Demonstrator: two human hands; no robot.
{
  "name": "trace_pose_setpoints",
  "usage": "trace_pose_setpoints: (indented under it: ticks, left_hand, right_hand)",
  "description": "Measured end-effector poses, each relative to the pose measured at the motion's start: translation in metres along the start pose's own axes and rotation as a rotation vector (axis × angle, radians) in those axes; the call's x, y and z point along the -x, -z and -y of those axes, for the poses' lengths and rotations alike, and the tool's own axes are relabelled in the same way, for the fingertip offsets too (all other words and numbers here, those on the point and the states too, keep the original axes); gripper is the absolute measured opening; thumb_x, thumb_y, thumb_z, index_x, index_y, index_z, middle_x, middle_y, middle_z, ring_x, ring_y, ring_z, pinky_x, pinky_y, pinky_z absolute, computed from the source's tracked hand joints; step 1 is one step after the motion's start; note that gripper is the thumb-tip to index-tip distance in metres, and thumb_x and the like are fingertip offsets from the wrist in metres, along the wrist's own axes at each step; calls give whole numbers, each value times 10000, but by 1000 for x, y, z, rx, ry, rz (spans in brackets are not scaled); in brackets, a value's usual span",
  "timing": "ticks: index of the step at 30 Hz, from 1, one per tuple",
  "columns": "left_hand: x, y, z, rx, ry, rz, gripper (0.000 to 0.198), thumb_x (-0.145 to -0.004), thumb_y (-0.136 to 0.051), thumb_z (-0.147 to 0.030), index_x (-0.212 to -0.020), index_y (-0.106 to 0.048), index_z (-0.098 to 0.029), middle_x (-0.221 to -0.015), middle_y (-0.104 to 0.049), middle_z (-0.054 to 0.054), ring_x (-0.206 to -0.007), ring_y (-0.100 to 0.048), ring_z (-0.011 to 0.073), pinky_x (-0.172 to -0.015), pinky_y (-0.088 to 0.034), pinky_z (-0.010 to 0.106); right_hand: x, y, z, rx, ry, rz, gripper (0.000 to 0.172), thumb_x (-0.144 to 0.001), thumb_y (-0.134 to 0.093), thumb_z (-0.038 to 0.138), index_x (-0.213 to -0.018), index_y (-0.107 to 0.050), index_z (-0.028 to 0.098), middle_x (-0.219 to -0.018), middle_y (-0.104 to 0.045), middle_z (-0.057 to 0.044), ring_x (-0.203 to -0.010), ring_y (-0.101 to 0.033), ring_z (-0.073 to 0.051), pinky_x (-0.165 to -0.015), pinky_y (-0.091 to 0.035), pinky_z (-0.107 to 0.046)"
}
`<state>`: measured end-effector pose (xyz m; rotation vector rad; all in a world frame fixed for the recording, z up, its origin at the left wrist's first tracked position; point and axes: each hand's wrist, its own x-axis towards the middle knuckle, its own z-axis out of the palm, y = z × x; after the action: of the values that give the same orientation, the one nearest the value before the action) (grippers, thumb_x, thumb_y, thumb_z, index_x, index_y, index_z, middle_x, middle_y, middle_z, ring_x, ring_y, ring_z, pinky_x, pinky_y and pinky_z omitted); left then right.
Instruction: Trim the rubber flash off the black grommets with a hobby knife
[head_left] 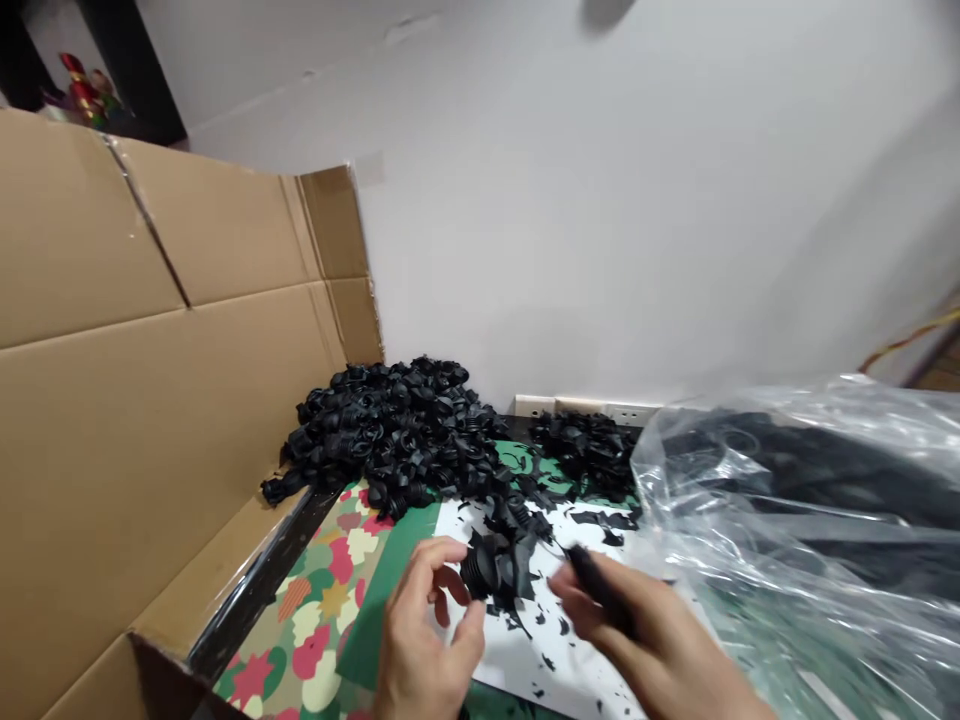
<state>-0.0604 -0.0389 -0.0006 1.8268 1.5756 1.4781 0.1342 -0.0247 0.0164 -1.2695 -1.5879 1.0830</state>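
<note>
My left hand [424, 630] pinches a black ribbed plastic part [491, 570] with ragged flash on it, held just above a white sheet [525, 660]. My right hand [645, 640] is closed round a slim black tool [596, 585], its tip close to the part's right side. Black trimmings [600, 520] lie scattered over the white sheet. Behind the hands sits a large heap of black ribbed parts [397, 430], and a smaller heap [585, 450] lies to its right.
A big cardboard box wall [150, 350] stands along the left. A clear plastic bag [802, 520] holding dark items fills the right. A green mat [397, 560] and a flower-patterned cloth [322, 620] cover the table. A white socket strip [585, 408] runs along the wall.
</note>
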Motion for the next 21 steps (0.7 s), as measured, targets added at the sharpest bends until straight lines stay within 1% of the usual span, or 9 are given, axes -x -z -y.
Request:
trace_pose_setpoints:
  ticks: [1,3,6,8,10,12,16,18,21]
  left_hand:
    - [4,-6,-3,52,-48,-35,298,-697,-545,-110,-976,-578,-209,-937,-634,47,-577,-568,135,-514,-468,243]
    - [9,-17,-7,105,-98,-101,274,-708,-542,-97,-951,-596,-211,-999,-617,66,-584,-567,131,-508,-460,244]
    - [12,-27,-8,108,-125,-169,268,-722,-557,-84,-929,-646,-229,-979,-597,58,-601,-564,128,-507,-454,238]
    - [13,-30,-8,110,-120,-172,274,-721,-567,-80,-910,-678,-244,-910,-599,39,-592,-553,126,-502,-446,232]
    - [13,-32,-9,144,-42,-152,274,-697,-586,-85,-897,-689,-242,-819,-621,23,-580,-547,134,-492,-436,228]
    - [13,-35,-10,201,100,-136,264,-658,-617,-97,-878,-685,-226,-753,-648,14,-574,-551,143,-486,-431,222]
    - [11,-39,-14,327,341,-151,177,-615,-695,-174,-788,-667,-195,-658,-649,-4,-549,-553,138,-493,-440,205]
    - [9,-41,-15,395,411,-174,166,-595,-730,-216,-735,-646,-187,-626,-637,-8,-568,-571,145,-520,-464,206]
    - [7,-43,-14,452,453,-200,224,-558,-773,-239,-716,-625,-179,-610,-639,-7,-581,-589,151,-539,-481,215]
  right_hand:
    - [-6,-10,13,-68,-4,86,248,-769,-533,432,-665,-578,211,-688,-665,-44,-661,-603,-231,-587,-469,-303]
    - [-16,-23,25,-130,-7,103,241,-762,-502,409,-646,-513,198,-667,-616,-35,-664,-574,-217,-591,-446,-292]
    - [-20,-30,19,-163,9,58,229,-766,-462,403,-676,-487,194,-667,-579,-28,-676,-554,-211,-606,-432,-290]
    - [-19,-30,11,-148,26,27,201,-763,-450,369,-656,-470,200,-641,-564,-18,-637,-537,-197,-571,-417,-274]
    - [-18,-31,4,-96,40,3,160,-753,-442,317,-639,-453,206,-624,-566,-17,-609,-527,-189,-544,-402,-264]
    - [-18,-33,1,-21,65,4,135,-753,-423,268,-631,-435,211,-611,-570,-20,-592,-523,-185,-531,-388,-258]
    - [-17,-37,-2,104,125,22,164,-733,-400,202,-587,-335,236,-545,-525,-6,-520,-474,-165,-480,-319,-243]
    - [-17,-38,-3,115,124,25,170,-725,-394,184,-587,-314,241,-543,-519,-5,-508,-460,-160,-473,-303,-240]
    - [-18,-39,-4,124,89,26,173,-723,-387,163,-587,-314,243,-540,-518,-4,-502,-457,-157,-474,-299,-237]
